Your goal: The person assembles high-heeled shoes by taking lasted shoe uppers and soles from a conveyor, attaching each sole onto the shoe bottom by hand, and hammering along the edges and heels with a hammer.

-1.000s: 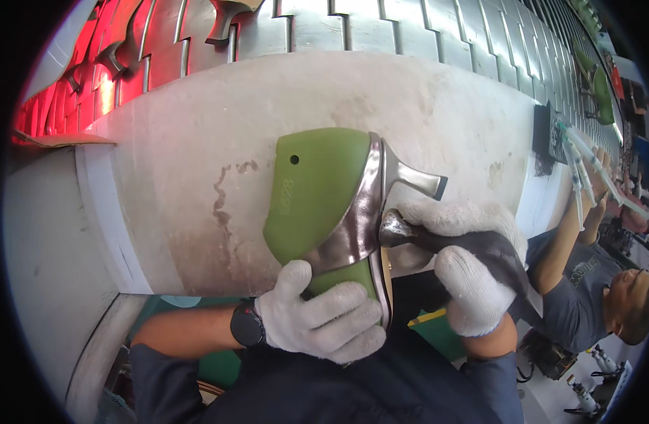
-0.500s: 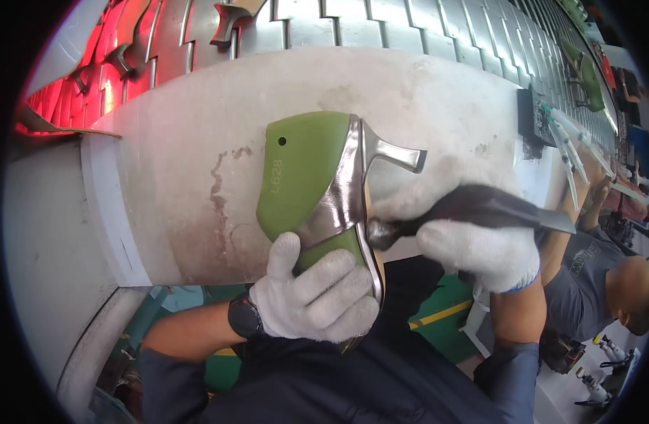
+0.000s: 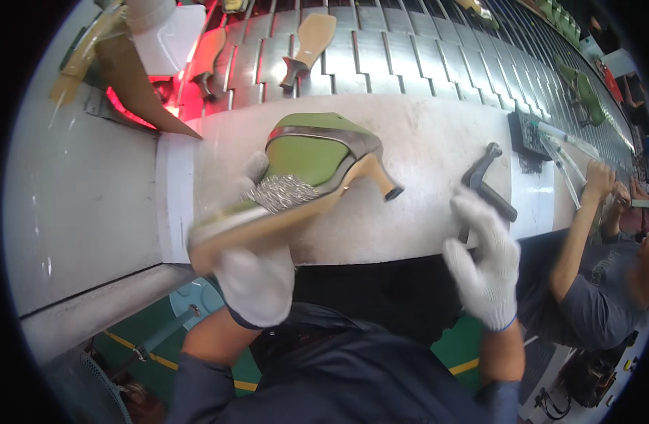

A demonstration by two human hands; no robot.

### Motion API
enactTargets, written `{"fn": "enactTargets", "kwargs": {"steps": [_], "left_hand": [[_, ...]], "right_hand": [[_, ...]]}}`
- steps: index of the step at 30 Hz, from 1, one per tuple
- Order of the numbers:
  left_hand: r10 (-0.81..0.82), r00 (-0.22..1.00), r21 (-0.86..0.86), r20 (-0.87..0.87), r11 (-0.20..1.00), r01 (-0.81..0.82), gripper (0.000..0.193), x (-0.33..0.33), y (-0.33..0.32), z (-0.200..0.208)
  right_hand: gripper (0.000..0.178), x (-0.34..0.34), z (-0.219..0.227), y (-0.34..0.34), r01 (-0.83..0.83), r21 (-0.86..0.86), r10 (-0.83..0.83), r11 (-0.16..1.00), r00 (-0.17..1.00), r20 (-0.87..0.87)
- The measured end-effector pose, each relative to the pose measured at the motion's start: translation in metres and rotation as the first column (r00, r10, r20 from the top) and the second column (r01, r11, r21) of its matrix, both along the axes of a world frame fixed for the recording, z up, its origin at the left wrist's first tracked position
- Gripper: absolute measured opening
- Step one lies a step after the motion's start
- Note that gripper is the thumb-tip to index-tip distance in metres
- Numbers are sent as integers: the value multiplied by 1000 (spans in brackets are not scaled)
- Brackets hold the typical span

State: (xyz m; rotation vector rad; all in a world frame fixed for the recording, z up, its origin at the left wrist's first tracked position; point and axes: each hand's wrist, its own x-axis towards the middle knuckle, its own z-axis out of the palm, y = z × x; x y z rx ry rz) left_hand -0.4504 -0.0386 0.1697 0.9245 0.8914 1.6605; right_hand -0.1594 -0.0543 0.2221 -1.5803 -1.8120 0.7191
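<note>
A high-heeled shoe (image 3: 317, 201) on a green shoe last (image 3: 307, 159) is tilted above the worktable, its tan sole side and heel toward me. Glittery silver material covers part of the upper, and a dark metallic strap runs round the back. My left hand (image 3: 257, 283) is closed round the toe end, fingers partly hidden behind the shoe. On the right, my right hand (image 3: 485, 265) is open with its fingers spread, beside a dark shoemaker's hammer (image 3: 488, 185) lying on the table. Both hands wear white knit gloves.
Beyond the pale worktable (image 3: 409, 134) runs a metal slat conveyor (image 3: 367, 53) carrying heel-and-sole pieces (image 3: 310, 46). A dark block (image 3: 528, 138) with syringe-like tubes stands at right. Another person's hand (image 3: 598, 180) is close by. A brown curved flap (image 3: 137, 88) hangs at left under red light.
My right hand has let go of the hammer, which now lies on the table. My left hand has turned the shoe and moved it left, so its sole side shows.
</note>
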Motion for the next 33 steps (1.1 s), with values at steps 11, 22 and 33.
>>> {"fn": "enactTargets", "kwargs": {"steps": [11,22,33], "left_hand": [[-413,905,-157,99,892,424,58,-27,81,-2],[-215,-159,-184,-964,965,-188,50,-30,253,-2],[475,-243,278,-846,781,559,6,47,156,21]], "right_hand": [[78,-67,-37,3,-398,-265,-370,878,-215,-904],[41,67,-4,210,628,-65,-511,776,565,-648],[58,-61,-17,85,-26,513,80,858,993,-84]]}}
